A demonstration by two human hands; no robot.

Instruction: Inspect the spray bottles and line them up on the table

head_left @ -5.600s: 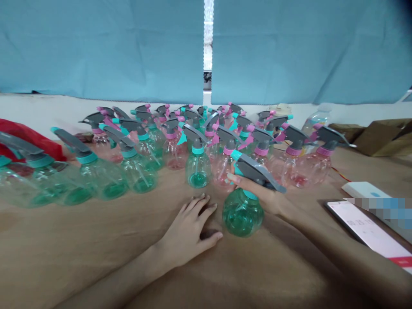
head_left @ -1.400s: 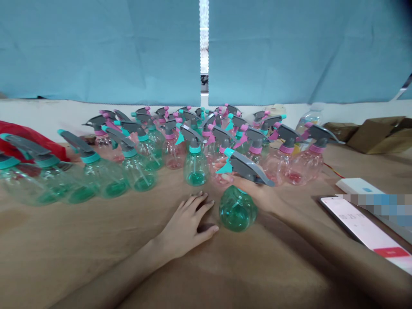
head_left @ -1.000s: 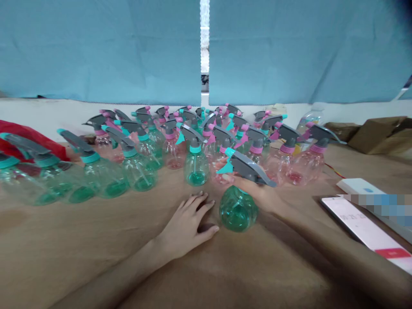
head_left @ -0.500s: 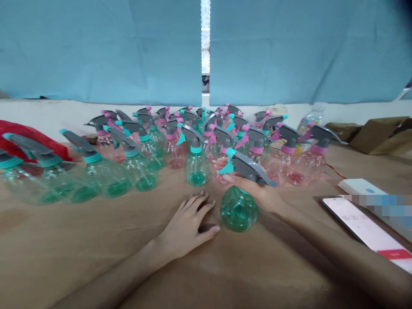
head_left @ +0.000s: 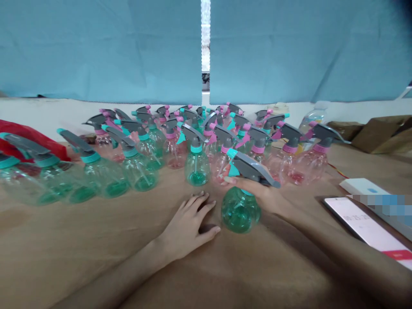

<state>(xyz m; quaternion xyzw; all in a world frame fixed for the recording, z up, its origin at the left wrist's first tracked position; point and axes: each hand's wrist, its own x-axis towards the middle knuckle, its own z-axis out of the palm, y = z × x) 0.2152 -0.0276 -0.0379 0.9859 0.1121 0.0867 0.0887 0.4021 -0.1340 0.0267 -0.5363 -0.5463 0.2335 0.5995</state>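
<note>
My right hand [head_left: 262,194] is wrapped round the neck of a green spray bottle [head_left: 240,210] with a grey trigger head [head_left: 252,168]; the bottle stands on the brown table [head_left: 80,240]. My left hand [head_left: 189,225] lies flat on the table just left of that bottle, fingers spread, holding nothing. Behind both hands stand several green spray bottles [head_left: 197,161] and pink spray bottles [head_left: 291,161] in rows.
A phone [head_left: 367,225] with a lit screen and a white box [head_left: 363,186] lie at the right. Brown cardboard [head_left: 376,133] sits at the back right, a red bag [head_left: 28,137] at the far left. A blue curtain [head_left: 96,47] hangs behind.
The green bottle in my right hand has stayed in nearly the same place, shifting only slightly. My left hand has not moved.
</note>
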